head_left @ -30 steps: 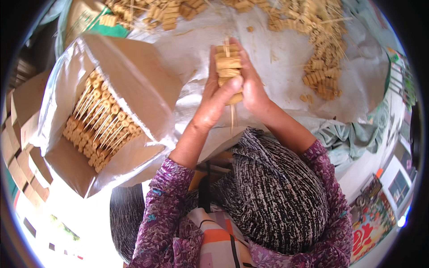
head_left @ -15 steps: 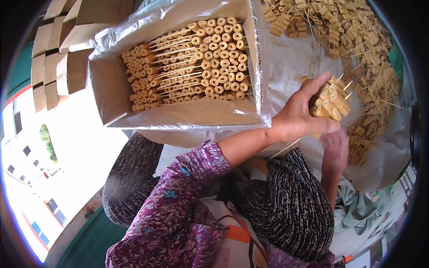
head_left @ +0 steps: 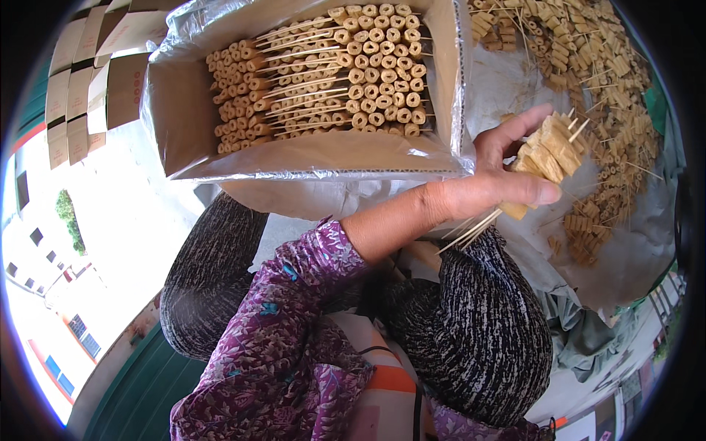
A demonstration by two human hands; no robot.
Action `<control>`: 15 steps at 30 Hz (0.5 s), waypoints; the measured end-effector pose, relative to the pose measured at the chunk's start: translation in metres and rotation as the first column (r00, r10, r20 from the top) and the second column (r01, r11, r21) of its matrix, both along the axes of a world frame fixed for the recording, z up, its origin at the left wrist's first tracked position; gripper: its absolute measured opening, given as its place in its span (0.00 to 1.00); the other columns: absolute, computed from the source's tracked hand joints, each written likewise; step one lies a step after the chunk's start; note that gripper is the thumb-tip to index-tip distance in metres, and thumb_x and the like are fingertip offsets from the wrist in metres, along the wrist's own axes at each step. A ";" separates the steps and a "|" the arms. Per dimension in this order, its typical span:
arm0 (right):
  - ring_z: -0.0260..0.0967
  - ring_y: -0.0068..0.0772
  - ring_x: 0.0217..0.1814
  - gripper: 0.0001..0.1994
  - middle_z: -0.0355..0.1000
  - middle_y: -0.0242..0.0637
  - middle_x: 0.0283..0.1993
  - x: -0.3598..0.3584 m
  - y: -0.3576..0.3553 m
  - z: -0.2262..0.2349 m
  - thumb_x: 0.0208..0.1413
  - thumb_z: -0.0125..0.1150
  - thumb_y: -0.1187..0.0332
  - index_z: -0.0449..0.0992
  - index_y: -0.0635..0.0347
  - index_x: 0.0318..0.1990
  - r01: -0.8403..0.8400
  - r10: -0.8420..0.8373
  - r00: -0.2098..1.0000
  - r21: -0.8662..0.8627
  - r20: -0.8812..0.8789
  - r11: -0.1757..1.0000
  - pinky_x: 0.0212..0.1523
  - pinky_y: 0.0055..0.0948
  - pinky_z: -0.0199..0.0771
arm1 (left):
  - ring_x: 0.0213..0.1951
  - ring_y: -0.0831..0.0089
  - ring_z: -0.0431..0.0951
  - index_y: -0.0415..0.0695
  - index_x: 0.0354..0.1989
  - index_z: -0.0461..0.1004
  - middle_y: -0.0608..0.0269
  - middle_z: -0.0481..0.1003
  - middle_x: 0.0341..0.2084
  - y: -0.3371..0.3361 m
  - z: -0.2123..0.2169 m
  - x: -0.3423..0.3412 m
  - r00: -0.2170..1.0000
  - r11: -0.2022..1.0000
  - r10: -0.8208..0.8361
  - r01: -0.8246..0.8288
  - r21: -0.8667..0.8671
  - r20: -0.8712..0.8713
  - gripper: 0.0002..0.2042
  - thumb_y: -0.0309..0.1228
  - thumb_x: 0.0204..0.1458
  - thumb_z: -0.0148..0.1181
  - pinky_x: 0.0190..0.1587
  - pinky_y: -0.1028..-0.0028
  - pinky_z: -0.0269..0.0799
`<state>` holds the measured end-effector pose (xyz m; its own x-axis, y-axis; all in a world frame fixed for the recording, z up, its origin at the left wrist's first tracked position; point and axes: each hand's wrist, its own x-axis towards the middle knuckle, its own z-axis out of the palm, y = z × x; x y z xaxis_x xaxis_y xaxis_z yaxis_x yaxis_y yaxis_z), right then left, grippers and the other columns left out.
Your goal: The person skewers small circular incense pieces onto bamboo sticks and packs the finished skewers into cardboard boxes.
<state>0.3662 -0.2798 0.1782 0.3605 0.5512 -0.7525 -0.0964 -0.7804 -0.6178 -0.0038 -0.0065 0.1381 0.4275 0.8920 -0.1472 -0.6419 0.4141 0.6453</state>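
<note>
My left hand grips a bundle of thin wooden skewers threaded with tan, blocky food pieces. The stick ends poke out below my palm. The bundle hangs just right of an open cardboard box lined with clear plastic. Inside the box lie rows of filled skewers, packed side by side. My right hand is out of sight.
A loose heap of more skewers covers a pale plastic sheet at the right. Flattened cardboard boxes are stacked at the upper left. My knees in black-and-white patterned cloth fill the lower middle.
Both hands held the bundle a second ago. The right hand has let go and dropped out of view, and the left hand holds the bundle alone, beside the box.
</note>
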 end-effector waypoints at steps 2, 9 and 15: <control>0.70 0.31 0.47 0.19 0.73 0.37 0.46 -0.001 -0.002 0.000 0.64 0.51 0.63 0.68 0.68 0.55 -0.027 0.027 1.000 -0.014 0.003 1.000 0.53 0.31 0.69 | 0.64 0.63 0.62 0.38 0.71 0.42 0.50 0.63 0.62 -0.005 0.006 -0.002 1.000 1.000 0.008 -0.008 -0.008 0.015 0.51 0.36 0.41 0.71 0.67 0.64 0.54; 0.70 0.31 0.47 0.18 0.73 0.38 0.46 -0.005 -0.007 -0.005 0.63 0.51 0.64 0.68 0.68 0.55 -0.107 0.107 0.994 -0.044 -0.001 0.993 0.53 0.31 0.69 | 0.59 0.67 0.67 0.34 0.68 0.50 0.55 0.67 0.56 -0.014 0.035 0.002 0.998 0.998 0.009 -0.013 0.057 0.068 0.47 0.34 0.41 0.73 0.63 0.68 0.61; 0.70 0.31 0.48 0.18 0.74 0.38 0.47 -0.009 -0.004 -0.018 0.63 0.51 0.64 0.69 0.67 0.55 -0.176 0.175 0.984 -0.038 -0.036 0.984 0.53 0.31 0.69 | 0.41 0.68 0.78 0.40 0.54 0.67 0.56 0.76 0.41 0.021 0.097 -0.070 0.998 0.993 0.065 -0.066 0.097 0.015 0.29 0.41 0.46 0.67 0.44 0.71 0.77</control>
<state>0.3571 -0.2836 0.1606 0.2360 0.5728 -0.7850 0.0253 -0.8112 -0.5843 -0.0736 0.0141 0.2351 0.3687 0.9280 -0.0540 -0.6733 0.3067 0.6728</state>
